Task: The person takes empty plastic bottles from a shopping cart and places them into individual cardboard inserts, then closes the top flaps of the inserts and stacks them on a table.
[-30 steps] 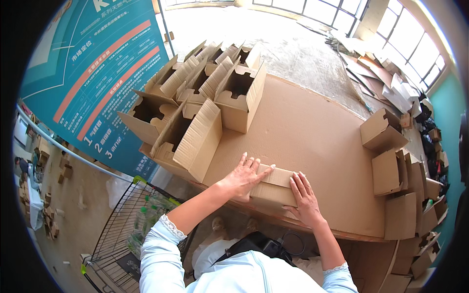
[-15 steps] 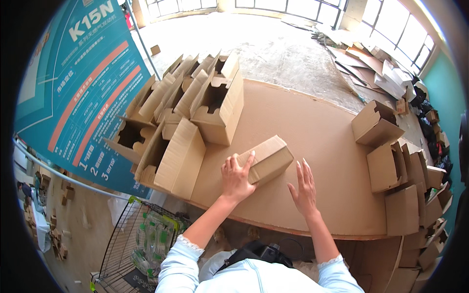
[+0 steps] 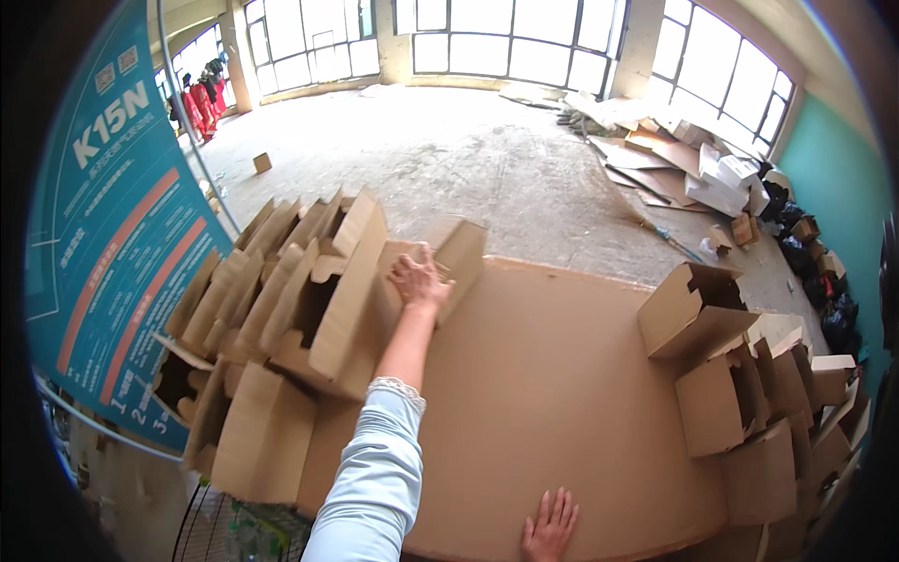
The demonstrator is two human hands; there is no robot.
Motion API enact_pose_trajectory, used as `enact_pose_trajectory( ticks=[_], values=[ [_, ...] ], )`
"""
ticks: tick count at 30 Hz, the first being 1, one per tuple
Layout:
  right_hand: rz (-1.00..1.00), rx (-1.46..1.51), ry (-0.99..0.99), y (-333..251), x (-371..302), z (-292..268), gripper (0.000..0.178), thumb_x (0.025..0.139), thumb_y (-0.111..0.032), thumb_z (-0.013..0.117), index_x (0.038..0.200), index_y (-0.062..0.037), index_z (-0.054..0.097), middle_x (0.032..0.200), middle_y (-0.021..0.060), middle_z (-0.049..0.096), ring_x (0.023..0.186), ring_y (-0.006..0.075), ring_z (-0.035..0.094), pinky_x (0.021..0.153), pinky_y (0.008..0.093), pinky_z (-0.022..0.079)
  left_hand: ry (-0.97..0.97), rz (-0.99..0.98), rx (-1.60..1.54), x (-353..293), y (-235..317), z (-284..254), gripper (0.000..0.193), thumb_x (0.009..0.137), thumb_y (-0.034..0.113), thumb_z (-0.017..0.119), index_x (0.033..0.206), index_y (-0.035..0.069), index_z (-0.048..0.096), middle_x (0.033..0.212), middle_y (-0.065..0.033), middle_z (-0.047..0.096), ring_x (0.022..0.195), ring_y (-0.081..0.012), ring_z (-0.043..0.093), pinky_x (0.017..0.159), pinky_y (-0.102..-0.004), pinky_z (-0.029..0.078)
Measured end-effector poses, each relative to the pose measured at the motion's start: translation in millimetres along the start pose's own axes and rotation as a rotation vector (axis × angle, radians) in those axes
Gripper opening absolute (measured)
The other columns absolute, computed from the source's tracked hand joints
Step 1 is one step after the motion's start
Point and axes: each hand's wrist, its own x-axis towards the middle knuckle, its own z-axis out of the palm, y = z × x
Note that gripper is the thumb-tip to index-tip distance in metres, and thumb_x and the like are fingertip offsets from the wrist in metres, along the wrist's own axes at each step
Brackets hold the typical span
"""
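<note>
At the far left part of the cardboard-covered table, my left hand is on a brown cardboard box beside the group of open boxes. Its fingers are spread over the box's near side and the thumb lies toward the right; motion blurs the box, and part of it hides behind the hand. My right hand rests palm down near the front edge of the table, fingers stretched, with nothing in it. Several open-topped cardboard boxes stand close together left of my left forearm.
More cardboard boxes are stacked along the right side of the table. A blue banner stands at the left, above a wire cart with bottles. Flattened cardboard and black bags lie beyond at the right.
My left hand has carried the box from the table's middle to the far left, beside the other boxes. The right hand has come down onto the near edge. The view has tilted up.
</note>
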Motion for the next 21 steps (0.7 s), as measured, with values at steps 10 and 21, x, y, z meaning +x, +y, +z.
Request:
enact_pose_trajectory(
  ticks=[10, 21],
  values=[
    [0.023, 0.034, -0.098, 4, 7, 2, 0.076, 0.088, -0.029, 0.061, 0.153, -0.0112, 0.027, 0.161, 0.0157, 0.019, 0.149, 0.0366, 0.014, 0.119, 0.0552, 0.012, 0.048, -0.247, 0.35, 87, -40, 2, 0.103, 0.082, 0.06, 0.067, 0.153, 0.004, 0.019, 0.139, -0.0313, 0.044, 0.129, -0.0442, 0.038, 0.111, -0.0585, 0.026],
    [0.04, -0.04, -0.123, 13, 6, 2, 0.068, 0.087, -0.038, 0.061, 0.146, -0.011, 0.04, 0.154, 0.0178, 0.032, 0.143, 0.0352, 0.028, 0.117, 0.054, 0.02, 0.006, -0.102, 0.494, 81, -35, -3, 0.098, 0.083, 0.045, 0.073, 0.152, 0.002, 0.018, 0.152, -0.0348, 0.025, 0.138, -0.0512, 0.031, 0.113, -0.0622, 0.023]
  ],
)
